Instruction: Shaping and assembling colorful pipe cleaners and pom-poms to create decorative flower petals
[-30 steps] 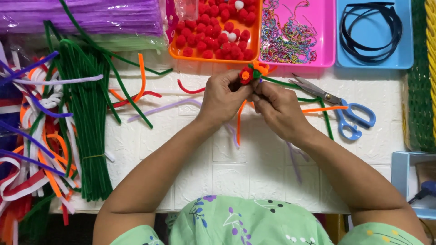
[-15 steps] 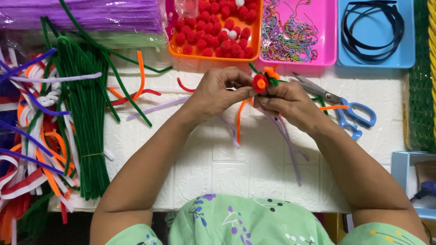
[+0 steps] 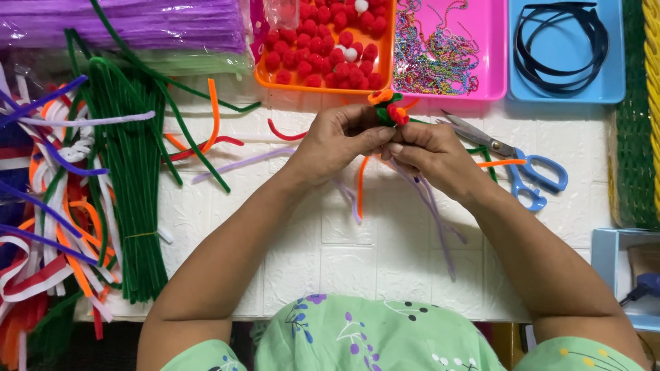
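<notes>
My left hand (image 3: 339, 142) and my right hand (image 3: 432, 153) meet over the middle of the white table, both pinching a small pipe-cleaner flower (image 3: 389, 108) with orange petals, a red middle and green wrapping. The flower sticks up above my fingertips. A lilac pipe cleaner (image 3: 434, 213) and an orange one (image 3: 359, 187) trail down from under my hands. Blue-handled scissors (image 3: 512, 159) lie just right of my right hand.
An orange tray of red pom-poms (image 3: 323, 42), a pink tray of coloured chains (image 3: 447, 51) and a blue tray with black headbands (image 3: 562, 42) line the far edge. A green pipe-cleaner bundle (image 3: 130, 178) and mixed coloured ones (image 3: 48, 227) lie left.
My hands have shifted slightly while turning the flower; the lilac pipe cleaner now hangs lower beneath my right hand. Nothing else on the table has moved.
</notes>
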